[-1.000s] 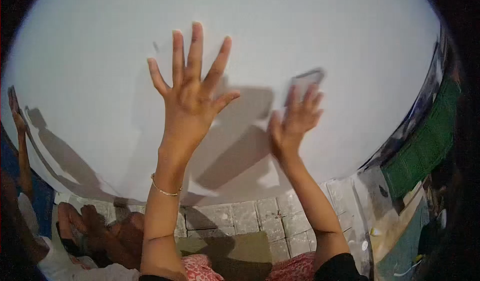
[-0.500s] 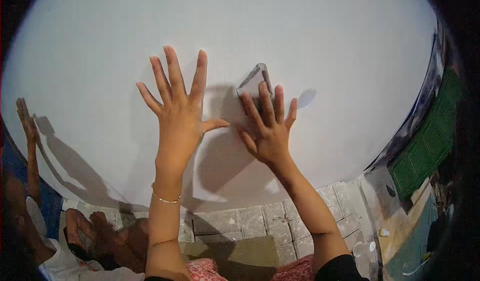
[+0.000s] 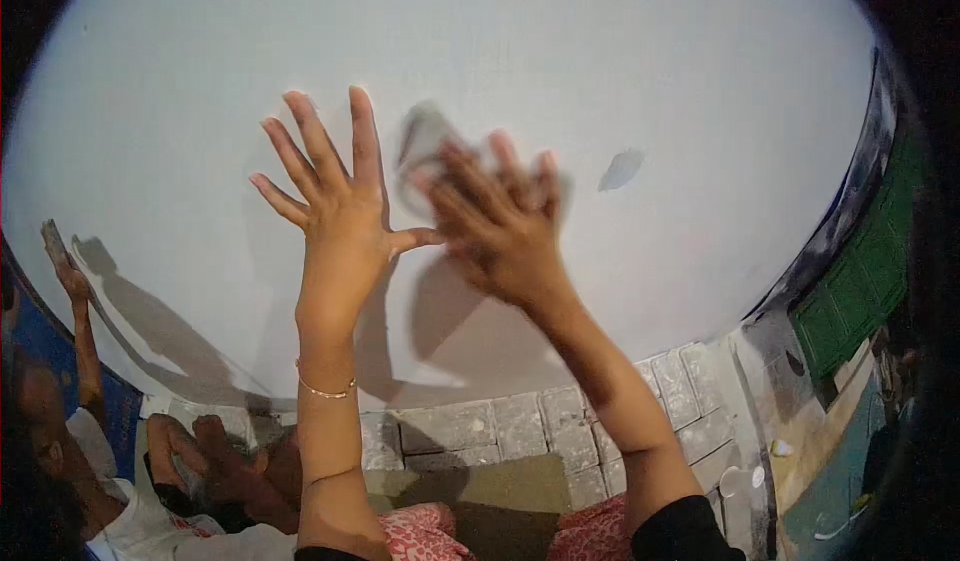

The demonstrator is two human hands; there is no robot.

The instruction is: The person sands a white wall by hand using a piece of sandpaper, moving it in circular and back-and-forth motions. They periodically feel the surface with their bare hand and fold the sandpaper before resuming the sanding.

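Note:
My left hand (image 3: 340, 216) lies flat against the white wall (image 3: 500, 21), fingers spread and nothing in them; a thin bracelet circles its wrist. To its right, my right hand (image 3: 505, 221) is smeared by motion, with its fingers over a folded grey sheet (image 3: 428, 131) that looks like sandpaper. The sheet is pressed between those fingers and the wall, its upper end sticking out past the fingertips. Part of it is hidden under the hand. A bluish-grey patch (image 3: 621, 170) marks the wall right of my right hand.
At the lower left another person (image 3: 120, 501) sits low, with one raised hand (image 3: 65, 261) at the wall. Grey paving blocks (image 3: 520, 426) and an olive mat (image 3: 500, 491) lie below. A green panel (image 3: 855, 306) and a whitish round cup-like thing (image 3: 740, 481) are at the right.
My right hand has moved left with the grey sheet, closer to my left hand, and the grey wall patch is more exposed. My left hand stays spread on the wall.

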